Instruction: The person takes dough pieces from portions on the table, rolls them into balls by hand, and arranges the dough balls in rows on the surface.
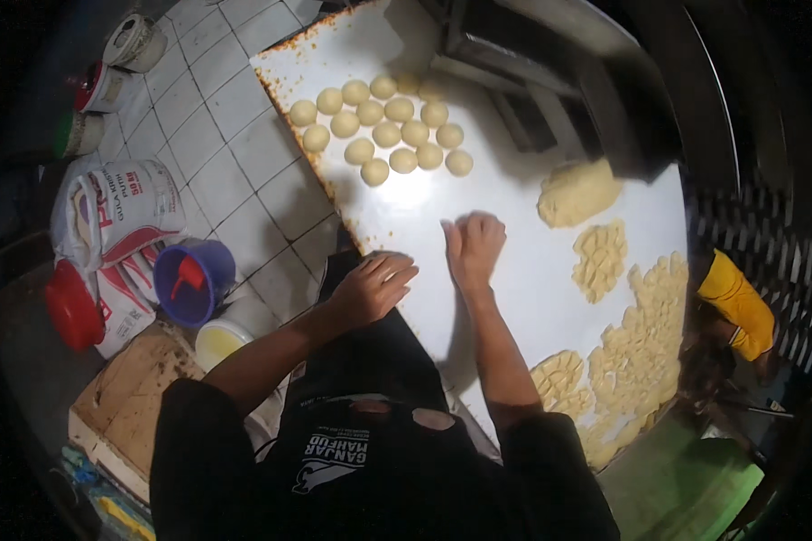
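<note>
My left hand (376, 287) is over the near-left edge of the white work surface (510, 216), fingers curled together, palm hidden. My right hand (474, 250) rests on that surface, fingers bent down; whatever is under them is hidden. Several rounded pale dough balls (386, 134) sit in loose rows beyond my hands. To the right lie a large smooth dough lump (576, 194), a patch of cut dough (600, 261) and a broad spread of dough pieces (636, 361) along the right side.
Dark metal equipment (514, 45) borders the back. Left, on white floor tiles (235, 144), are tubs (131, 43), printed sacks (117, 207), a blue bucket (194, 279), a red basin (72, 307) and a cardboard box (126, 406). Another person's yellow-clad body part (735, 302) is at far right.
</note>
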A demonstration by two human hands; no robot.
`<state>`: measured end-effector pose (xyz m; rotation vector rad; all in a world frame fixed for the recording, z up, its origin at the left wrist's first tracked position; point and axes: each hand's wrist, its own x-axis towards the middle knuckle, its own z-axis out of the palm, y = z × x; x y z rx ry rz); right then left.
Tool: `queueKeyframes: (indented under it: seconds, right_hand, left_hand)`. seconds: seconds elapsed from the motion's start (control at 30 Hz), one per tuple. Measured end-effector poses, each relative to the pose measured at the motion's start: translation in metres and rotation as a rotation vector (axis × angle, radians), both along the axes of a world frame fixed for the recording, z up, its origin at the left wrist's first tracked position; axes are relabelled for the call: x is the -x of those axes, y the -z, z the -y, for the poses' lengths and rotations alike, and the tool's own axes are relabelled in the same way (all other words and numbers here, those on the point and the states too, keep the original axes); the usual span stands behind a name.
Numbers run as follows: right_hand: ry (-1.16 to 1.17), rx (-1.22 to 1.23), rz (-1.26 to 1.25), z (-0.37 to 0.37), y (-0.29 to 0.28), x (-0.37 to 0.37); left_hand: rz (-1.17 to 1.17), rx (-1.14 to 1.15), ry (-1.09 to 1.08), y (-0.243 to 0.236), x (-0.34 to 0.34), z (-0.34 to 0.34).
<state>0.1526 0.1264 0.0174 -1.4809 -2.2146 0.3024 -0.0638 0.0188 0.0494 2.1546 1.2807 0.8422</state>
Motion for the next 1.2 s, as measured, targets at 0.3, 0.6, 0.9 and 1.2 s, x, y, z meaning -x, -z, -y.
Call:
queueKeyframes:
  seconds: [0.3,0.6,0.9,1.2]
  right_hand:
    - [0.101,-0.005,-0.1,0.006,-0.005,-0.037]
    - [-0.006,0.421,0.061,0.037,-0.068,-0.021]
    - [-0.334,-0.072,-0.007,-0.033,-0.081,0.166]
    - [0.184,0.304,-0.089,0.123,-0.038,-0.068]
  left_hand:
    - [-0.027,0.279,-0.213,-0.011,0.004,0.094]
    - [-0.036,0.294,-0.468,0.011,0.096,0.121]
    - [0.1,0.188,-0.279,0.006,0.115,0.063]
    - [0.198,0.09,0.124,-0.01,-0.029,-0.039]
